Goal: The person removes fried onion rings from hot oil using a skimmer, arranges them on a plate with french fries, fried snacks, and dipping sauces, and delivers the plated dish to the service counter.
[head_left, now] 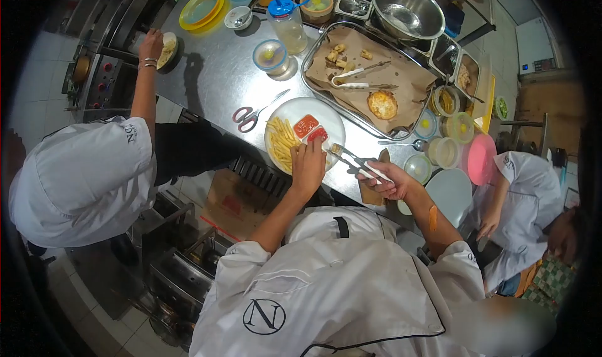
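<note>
A white plate [335, 126] near the table's front edge holds french fries [282, 142] on its left side and two small dishes of red sauce [306, 126] near its middle. My left hand [308, 165] is over the plate, its fingertips at the nearer sauce dish; whether they grip it is hidden. In my right hand [384, 180] are tongs [359, 166], closed around a small browned piece of food [337, 150] at the plate's right edge.
Behind the plate, a paper-lined tray [411, 78] holds tongs, a round browned item and small pieces. Red-handled scissors [246, 118] lie left of the plate. Bowls and containers [446, 153] crowd the right. One co-worker [81, 175] stands left, another [523, 200] right.
</note>
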